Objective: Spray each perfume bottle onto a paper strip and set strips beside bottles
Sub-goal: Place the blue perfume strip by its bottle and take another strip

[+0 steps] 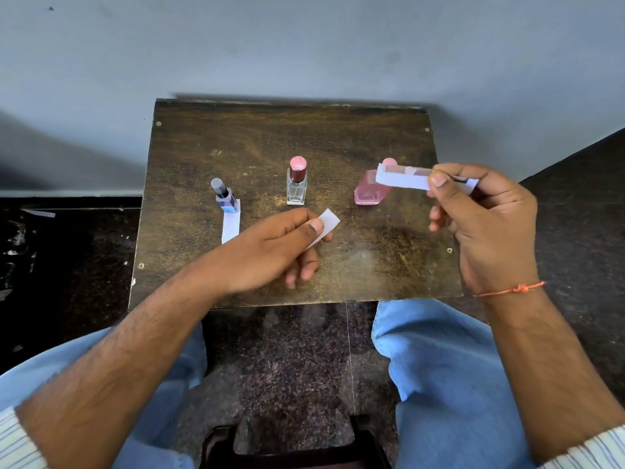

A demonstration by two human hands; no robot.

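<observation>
Three perfume bottles stand in a row on a small dark wooden table (236,137): a blue bottle (225,198) with a grey cap at left, a clear bottle (297,184) with a pink-brown cap in the middle, and a pink bottle (368,192) at right. A white paper strip (231,223) lies beside the blue bottle. My left hand (270,252) pinches a single paper strip (326,226) just in front of the clear bottle. My right hand (480,214) holds a small bundle of paper strips (402,179) above the pink bottle, partly hiding it.
The table stands against a grey wall (304,45). Dark speckled floor (287,367) surrounds it, with paper scraps (37,213) at left. My knees in blue trousers (439,360) sit at the table's near edge, and a dark stool (294,448) is below.
</observation>
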